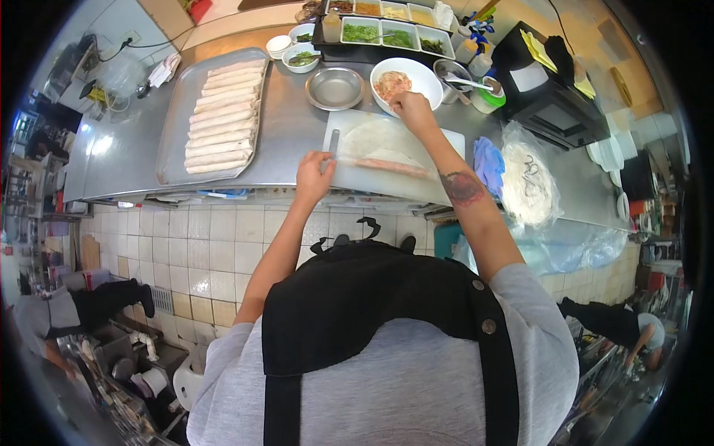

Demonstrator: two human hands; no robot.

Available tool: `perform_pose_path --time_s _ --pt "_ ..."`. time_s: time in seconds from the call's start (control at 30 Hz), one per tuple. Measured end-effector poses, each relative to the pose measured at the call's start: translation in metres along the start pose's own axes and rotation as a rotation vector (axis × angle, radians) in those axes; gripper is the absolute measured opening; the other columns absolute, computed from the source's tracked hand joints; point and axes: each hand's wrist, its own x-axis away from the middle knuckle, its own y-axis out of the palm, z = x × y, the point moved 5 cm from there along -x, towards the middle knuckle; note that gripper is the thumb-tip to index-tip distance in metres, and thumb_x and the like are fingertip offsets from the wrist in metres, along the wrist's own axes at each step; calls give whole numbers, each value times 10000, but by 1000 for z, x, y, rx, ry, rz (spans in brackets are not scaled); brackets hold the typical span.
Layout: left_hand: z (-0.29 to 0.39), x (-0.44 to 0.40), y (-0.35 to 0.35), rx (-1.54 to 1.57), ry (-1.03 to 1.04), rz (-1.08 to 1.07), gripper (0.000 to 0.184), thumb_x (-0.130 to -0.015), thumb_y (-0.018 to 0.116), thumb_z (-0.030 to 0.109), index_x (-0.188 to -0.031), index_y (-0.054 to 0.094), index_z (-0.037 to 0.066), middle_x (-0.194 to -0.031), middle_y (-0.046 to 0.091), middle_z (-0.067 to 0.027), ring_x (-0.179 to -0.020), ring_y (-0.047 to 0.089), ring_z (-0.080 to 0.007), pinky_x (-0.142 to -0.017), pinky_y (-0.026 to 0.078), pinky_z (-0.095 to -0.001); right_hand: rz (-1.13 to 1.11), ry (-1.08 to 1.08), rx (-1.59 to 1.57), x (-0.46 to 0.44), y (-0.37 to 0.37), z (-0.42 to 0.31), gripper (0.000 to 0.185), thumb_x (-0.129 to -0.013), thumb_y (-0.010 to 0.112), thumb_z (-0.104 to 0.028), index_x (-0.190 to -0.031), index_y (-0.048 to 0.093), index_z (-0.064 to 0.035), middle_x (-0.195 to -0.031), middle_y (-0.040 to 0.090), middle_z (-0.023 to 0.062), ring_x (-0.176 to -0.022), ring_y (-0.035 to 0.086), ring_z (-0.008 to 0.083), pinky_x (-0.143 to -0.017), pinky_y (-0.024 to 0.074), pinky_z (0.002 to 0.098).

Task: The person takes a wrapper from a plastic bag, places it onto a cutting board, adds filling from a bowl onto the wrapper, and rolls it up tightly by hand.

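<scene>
A white cutting board (pixel 349 178) bears a pale round wrapper (pixel 375 137) with a long pinkish strip of filling (pixel 390 166) along its near edge. My left hand (pixel 316 172) is beside the board's left end, its thumb and fingers apart, holding nothing. My right hand (pixel 411 108) is at the near rim of a white bowl (pixel 425 74), its fingers drawn together next to the pinkish filling mixture (pixel 392 84); what they hold, if anything, is hidden. Left of the bowl sits a round metal bowl (pixel 335 88).
A metal tray (pixel 171 141) of several long rolls (pixel 223 119) stands at the left. Trays of chopped greens (pixel 361 33) are at the back. A black appliance (pixel 554 111), a blue cloth (pixel 489 165) and a plastic bag of white sheets (pixel 528 178) lie right.
</scene>
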Motion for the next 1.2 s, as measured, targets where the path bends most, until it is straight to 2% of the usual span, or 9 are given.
perform_pose_path --time_s 0.13,0.3,0.37,0.53,0.6,0.7,0.8,1.03,1.2 --pt "9 -1 2 -102 29 59 204 -781 653 172 -941 673 46 -892 620 -130 -824 580 -287 -745 454 -372 -41 80 -58 -8 -3 20 124 -676 695 -104 -793 702 -64 -700 657 136 -611 639 242 -610 504 340" --pt "41 -10 4 -197 163 62 192 -736 671 145 -898 668 43 -911 620 -126 -900 572 -305 -799 446 -398 -400 527 -502 -20 18 64 168 -697 665 -80 -832 705 12 -704 651 44 -608 578 113 -573 474 271" --pt "67 -18 20 -176 328 -36 209 -722 673 135 -902 657 29 -925 617 -121 -907 569 -310 -798 446 -408 -440 513 -541 -23 21 66 191 -711 674 -111 -840 698 28 -728 648 46 -622 573 116 -568 466 271" --pt "88 -27 65 -117 460 -266 231 -723 662 118 -931 645 18 -921 606 -120 -876 576 -312 -781 456 -414 -505 361 -598 -24 3 28 330 -735 708 -240 -874 681 58 -765 645 77 -641 569 134 -568 452 289" --pt "89 -25 76 -125 472 -324 240 -721 659 112 -940 642 18 -919 602 -119 -868 577 -310 -776 460 -412 -477 98 -167 -28 -5 19 375 -731 718 -330 -872 696 17 -707 648 102 -599 577 176 -582 461 321" --pt "86 -20 80 -163 447 -350 243 -712 657 100 -939 641 16 -911 599 -121 -866 576 -310 -773 466 -402 -413 79 28 -28 10 31 344 -719 711 -383 -815 713 -53 -668 647 115 -580 588 214 -599 473 338" --pt "87 -19 78 -139 447 -337 250 -701 658 84 -941 642 16 -910 598 -125 -870 577 -313 -779 467 -404 -309 124 -56 -27 14 37 262 -715 708 -359 -743 721 -99 -633 645 100 -574 597 231 -590 473 347" --pt "81 -17 66 -66 420 -308 301 -690 675 70 -979 620 6 -954 599 -140 -907 576 -330 -799 465 -400 -302 92 -112 -26 2 36 230 -664 743 -299 -751 727 -86 -669 667 106 -587 624 228 -601 489 338" --pt "75 -15 45 -99 399 -238 311 -712 677 81 -1010 619 12 -1008 602 -158 -922 574 -340 -814 462 -398 -270 100 37 -35 11 43 260 -598 781 -278 -704 710 -52 -674 666 127 -611 641 243 -641 509 331"
